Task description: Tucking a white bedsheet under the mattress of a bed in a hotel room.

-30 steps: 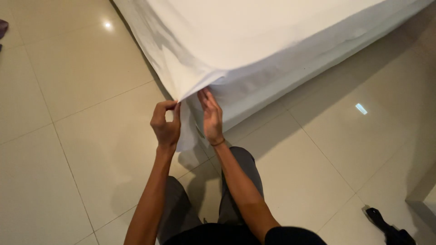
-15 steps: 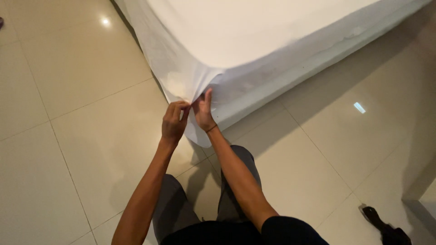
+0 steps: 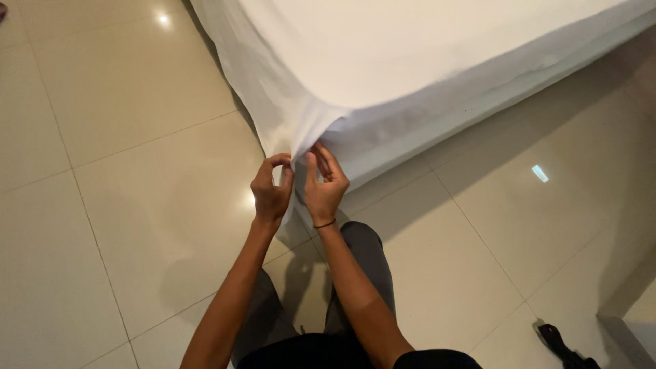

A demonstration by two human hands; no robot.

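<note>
A white bed sheet [image 3: 287, 102] hangs over the corner of a white mattress [image 3: 437, 89], its loose corner drooping toward the tiled floor. My left hand [image 3: 271, 188] pinches the hanging sheet corner between thumb and fingers. My right hand [image 3: 324, 184], with a thin dark band on the wrist, sits just right of it, palm turned up, fingers curled on the same fold of sheet under the mattress corner. I crouch with my knees in grey trousers [image 3: 365, 260] below my arms.
Glossy beige floor tiles [image 3: 137, 157] surround the bed corner. A black object [image 3: 564, 345] lies on the floor at the lower right, beside a pale ledge [image 3: 632, 328]. A ceiling light's reflection [image 3: 162, 19] shows at the upper left.
Both hands have shifted a little right and down along the sheet corner. My right hand has turned palm up and curled its fingers on the fold. The sheet corner hangs shorter.
</note>
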